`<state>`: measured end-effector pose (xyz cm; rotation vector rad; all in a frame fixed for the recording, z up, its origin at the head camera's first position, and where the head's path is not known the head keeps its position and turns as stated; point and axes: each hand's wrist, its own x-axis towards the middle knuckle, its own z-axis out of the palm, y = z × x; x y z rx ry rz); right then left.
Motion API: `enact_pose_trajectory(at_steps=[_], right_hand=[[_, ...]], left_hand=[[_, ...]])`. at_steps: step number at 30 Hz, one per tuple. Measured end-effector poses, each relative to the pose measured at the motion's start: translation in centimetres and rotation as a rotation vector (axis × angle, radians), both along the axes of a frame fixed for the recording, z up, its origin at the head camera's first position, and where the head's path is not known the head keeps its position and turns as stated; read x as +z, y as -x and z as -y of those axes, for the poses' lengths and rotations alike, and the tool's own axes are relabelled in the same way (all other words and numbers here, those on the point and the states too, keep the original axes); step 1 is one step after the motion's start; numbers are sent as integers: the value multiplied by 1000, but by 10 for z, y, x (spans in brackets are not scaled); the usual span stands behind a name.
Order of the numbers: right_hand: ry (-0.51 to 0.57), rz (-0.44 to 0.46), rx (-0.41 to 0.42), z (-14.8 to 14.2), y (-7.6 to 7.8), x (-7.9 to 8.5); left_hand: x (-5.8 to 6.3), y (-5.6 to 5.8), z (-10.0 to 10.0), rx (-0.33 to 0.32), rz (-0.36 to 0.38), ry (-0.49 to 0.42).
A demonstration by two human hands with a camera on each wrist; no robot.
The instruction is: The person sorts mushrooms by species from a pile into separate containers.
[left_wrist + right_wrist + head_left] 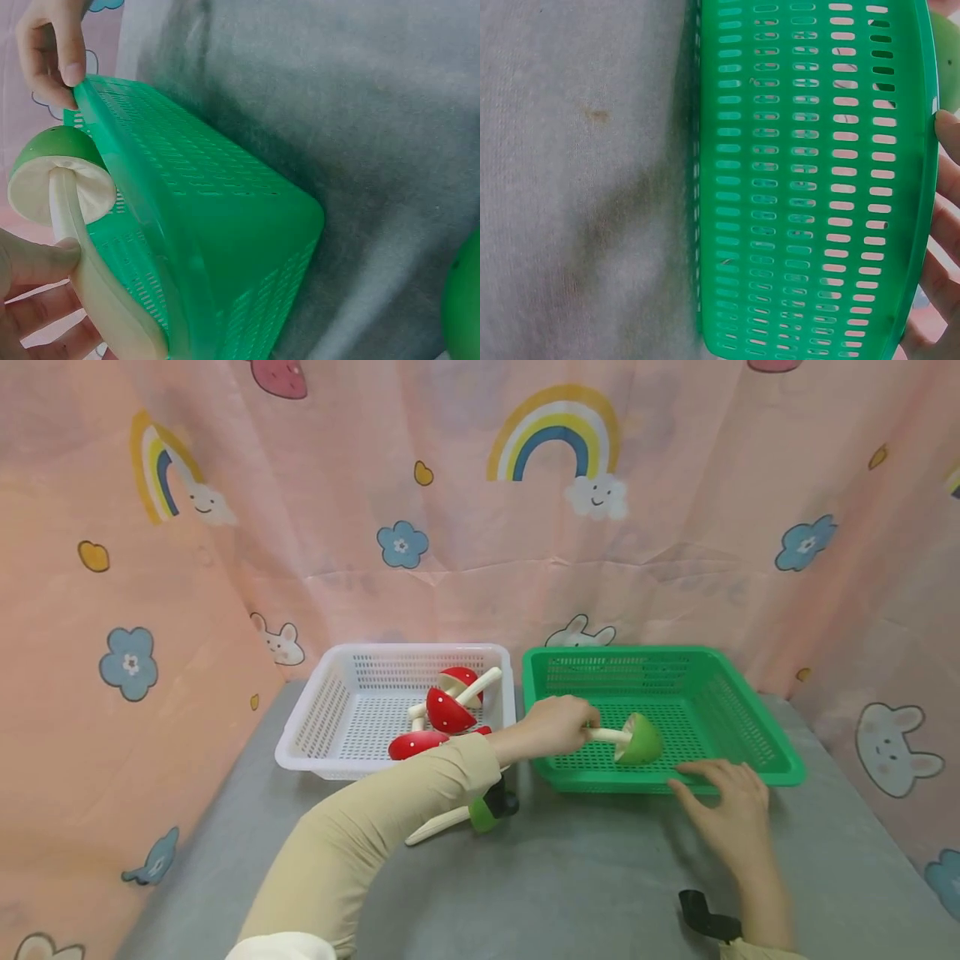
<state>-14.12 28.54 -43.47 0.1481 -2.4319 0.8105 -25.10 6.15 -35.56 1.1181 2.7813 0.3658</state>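
Note:
My left hand [558,725] pinches the pale stem of a green-capped toy mushroom [640,741], thumb on one side and fingers on the other. The mushroom lies sideways over the green basket [780,768], its cap pointing right; the left wrist view shows the cap's cream underside. My right hand [727,802] is at the basket's front rim, thumb and forefinger spread apart, fingertips right at the edge. In the right wrist view, its fingers [949,217] show behind the rim. Another green mushroom [442,824] lies on the table below my left forearm, its cap partly hidden.
A white basket [311,718] stands left of the green one, with several red spotted mushrooms [450,710] in it, partly covered by my left arm. Both baskets stand on a grey-covered table [570,877]. A pink patterned curtain [465,527] hangs right behind them.

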Motion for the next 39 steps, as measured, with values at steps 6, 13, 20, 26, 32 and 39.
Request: enact_pose_trajectory(at_steps=[6,13,20,26,32,39], right_hand=[[-3,11,4,0,-1,0],[-16,15,-6,1,1,0],[-15,10,-10,1,1,-2],[-18,21,-5,0,0,-1],[-20,30,-4,0,0,0],[-21,48,-6,1,0,0]], left_hand=[[-7,3,-15,26,-7,49],[-15,-1,-26,36,40,72],[-23,-3,-27,39,92,86],[-32,0,-24,20,104,89],[-33,1,-18,14,115,62],[-28,-4,-8,-25,51,15]])
